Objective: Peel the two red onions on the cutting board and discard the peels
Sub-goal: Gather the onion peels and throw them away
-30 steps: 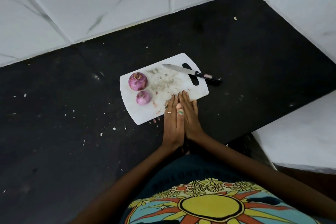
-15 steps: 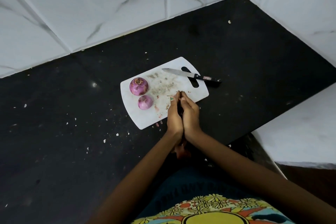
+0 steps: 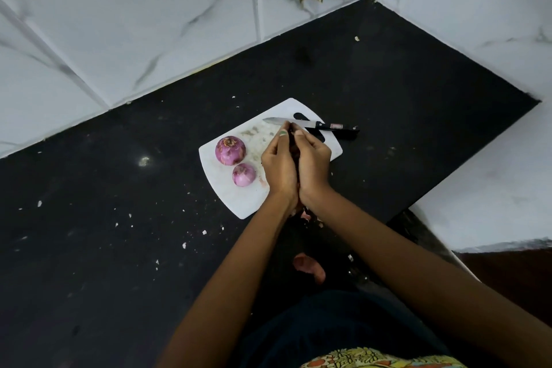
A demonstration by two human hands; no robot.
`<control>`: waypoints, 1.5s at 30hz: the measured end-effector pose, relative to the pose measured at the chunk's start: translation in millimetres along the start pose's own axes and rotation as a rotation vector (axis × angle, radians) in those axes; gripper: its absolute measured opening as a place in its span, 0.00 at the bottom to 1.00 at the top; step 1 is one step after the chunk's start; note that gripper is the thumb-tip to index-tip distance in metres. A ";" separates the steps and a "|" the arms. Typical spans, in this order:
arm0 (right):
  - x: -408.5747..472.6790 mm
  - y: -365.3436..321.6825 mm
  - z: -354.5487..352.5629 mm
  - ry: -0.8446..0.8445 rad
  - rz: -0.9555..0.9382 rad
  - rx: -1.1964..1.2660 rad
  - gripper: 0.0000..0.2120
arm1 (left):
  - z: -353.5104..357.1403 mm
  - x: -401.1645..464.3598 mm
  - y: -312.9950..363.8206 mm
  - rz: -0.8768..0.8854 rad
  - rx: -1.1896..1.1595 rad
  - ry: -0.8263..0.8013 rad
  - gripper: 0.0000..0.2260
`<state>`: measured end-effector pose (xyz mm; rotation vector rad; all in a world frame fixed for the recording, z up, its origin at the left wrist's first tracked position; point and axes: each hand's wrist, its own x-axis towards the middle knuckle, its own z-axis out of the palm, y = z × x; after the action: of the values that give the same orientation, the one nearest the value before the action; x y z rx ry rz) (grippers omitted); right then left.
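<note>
Both hands, left hand [image 3: 279,166] and right hand [image 3: 313,163], have lifted off the white plastic cutting board [image 3: 236,203], grip cupped together, seemingly around gathered peels. Two peeled red onions [image 3: 230,150] sit left of it; discarding remains.

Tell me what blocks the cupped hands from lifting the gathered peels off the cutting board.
Nothing visible does. The left hand and right hand are pressed together over the cutting board; the two onions lie to their left, and the knife lies just beyond the fingertips.
</note>
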<state>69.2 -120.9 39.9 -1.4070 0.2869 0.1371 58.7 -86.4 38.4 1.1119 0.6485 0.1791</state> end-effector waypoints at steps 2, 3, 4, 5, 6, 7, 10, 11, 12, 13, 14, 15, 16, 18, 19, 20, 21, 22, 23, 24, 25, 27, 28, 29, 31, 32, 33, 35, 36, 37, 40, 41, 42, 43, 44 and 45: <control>-1.7 -2.6 1.0 0.015 0.063 0.097 0.09 | 2.5 -2.7 3.1 -0.016 -0.031 -0.006 0.13; -3.0 -3.7 0.4 0.018 0.100 0.175 0.10 | 3.8 -4.6 3.3 -0.021 -0.042 -0.008 0.15; -3.7 -4.4 -1.2 0.034 0.123 0.231 0.10 | 4.8 -5.7 2.2 -0.020 -0.053 -0.012 0.18; -6.6 -6.4 -4.9 0.060 0.133 0.234 0.10 | 6.5 -7.4 0.9 -0.019 -0.059 -0.016 0.21; -8.2 -7.8 -8.0 0.083 0.127 0.236 0.10 | 8.4 -9.5 1.2 -0.020 -0.069 -0.016 0.24; -10.1 -9.4 -12.4 0.097 0.113 0.235 0.11 | 10.8 -12.1 0.5 -0.020 -0.073 -0.020 0.25; -16.8 -17.4 -23.6 0.095 0.083 0.290 0.11 | 18.3 -19.9 -3.1 -0.001 -0.097 -0.025 0.24; -18.7 -20.1 -27.2 0.094 0.076 0.304 0.11 | 21.5 -23.8 -3.0 0.007 -0.095 -0.028 0.23; -20.7 -23.3 -31.9 0.096 0.067 0.322 0.11 | 25.7 -28.5 -3.5 0.015 -0.087 -0.036 0.23; -22.2 -26.1 -36.6 0.100 0.058 0.334 0.11 | 29.8 -32.4 -4.2 0.022 -0.081 -0.045 0.23; -22.6 -28.4 -41.5 0.105 0.044 0.346 0.12 | 34.0 -35.9 -4.7 0.025 -0.078 -0.053 0.22; -23.3 -31.4 -49.2 0.116 0.027 0.350 0.12 | 40.6 -40.7 -6.0 0.022 -0.068 -0.062 0.22; -24.0 -34.2 -56.1 0.123 0.012 0.356 0.12 | 47.3 -45.7 -6.2 0.019 -0.064 -0.069 0.22; -24.6 -40.4 -74.0 0.149 -0.016 0.364 0.12 | 63.6 -55.7 -11.5 0.008 -0.071 -0.100 0.22; -24.7 -43.0 -83.0 0.166 -0.025 0.371 0.13 | 71.1 -60.4 -14.4 0.001 -0.072 -0.118 0.23; -25.1 -46.8 -96.1 0.188 -0.038 0.387 0.13 | 82.0 -67.7 -18.5 -0.009 -0.059 -0.136 0.23; -25.9 -49.7 -108.0 0.206 -0.048 0.395 0.12 | 91.5 -74.4 -22.0 -0.023 -0.045 -0.146 0.23; -26.6 -53.5 -123.0 0.228 -0.059 0.407 0.12 | 103.6 -82.8 -27.2 -0.038 -0.037 -0.164 0.23; -27.5 -56.8 -137.6 0.247 -0.067 0.408 0.12 | 115.0 -89.9 -33.5 -0.047 -0.044 -0.191 0.23; -28.7 -59.6 -150.2 0.265 -0.072 0.414 0.12 | 124.6 -96.6 -38.6 -0.049 -0.051 -0.222 0.23; -29.7 -62.2 -168.0 0.288 -0.075 0.416 0.12 | 137.5 -105.1 -47.2 -0.054 -0.052 -0.249 0.22; -32.4 -64.5 -202.0 0.327 -0.078 0.422 0.12 | 159.8 -122.3 -65.0 -0.068 -0.029 -0.293 0.23; -33.6 -64.3 -218.1 0.340 -0.079 0.425 0.12 | 169.2 -130.4 -74.6 -0.072 -0.015 -0.312 0.23; -34.7 -63.1 -232.5 0.355 -0.079 0.424 0.12 | 176.9 -137.9 -83.3 -0.077 0.005 -0.331 0.23; -36.5 -58.7 -266.3 0.395 -0.075 0.434 0.12 | 196.0 -156.3 -104.4 -0.111 0.031 -0.354 0.23; -37.0 -54.7 -282.2 0.419 -0.067 0.452 0.12 | 204.6 -164.8 -115.0 -0.135 0.037 -0.361 0.23; -38.3 -50.6 -295.5 0.441 -0.060 0.472 0.12 | 210.6 -171.4 -124.8 -0.157 0.042 -0.367 0.23; -39.9 -38.4 -317.9 0.484 -0.042 0.508 0.12 | 219.0 -181.7 -144.5 -0.193 0.081 -0.384 0.23; -40.3 -31.6 -327.2 0.502 -0.029 0.523 0.12 | 222.0 -185.9 -153.0 -0.204 0.105 -0.389 0.23; -39.9 -23.9 -337.2 0.524 -0.012 0.544 0.12 | 225.4 -189.1 -163.3 -0.218 0.131 -0.393 0.22; -33.2 -2.2 -360.7 0.599 0.045 0.561 0.12 | 234.5 -189.3 -193.9 -0.268 0.173 -0.400 0.22; -29.2 5.2 -367.0 0.622 0.065 0.546 0.12 | 237.1 -186.9 -204.9 -0.282 0.193 -0.390 0.22; -23.9 15.3 -374.7 0.642 0.081 0.540 0.12 | 240.1 -183.0 -219.4 -0.296 0.217 -0.379 0.22; -18.8 26.4 -381.1 0.651 0.096 0.549 0.11 | 240.8 -176.7 -235.0 -0.308 0.237 -0.369 0.22; -13.8 38.4 -386.1 0.660 0.111 0.562 0.11 | 240.6 -170.3 -249.2 -0.325 0.246 -0.363 0.22; -7.2 52.0 -392.3 0.673 0.141 0.566 0.11 | 240.9 -162.5 -267.4 -0.356 0.254 -0.357 0.23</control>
<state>2.9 -497.9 -60.8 -0.8288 0.9072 -0.2949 16.7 -465.6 -63.5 1.2129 0.5451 -0.4097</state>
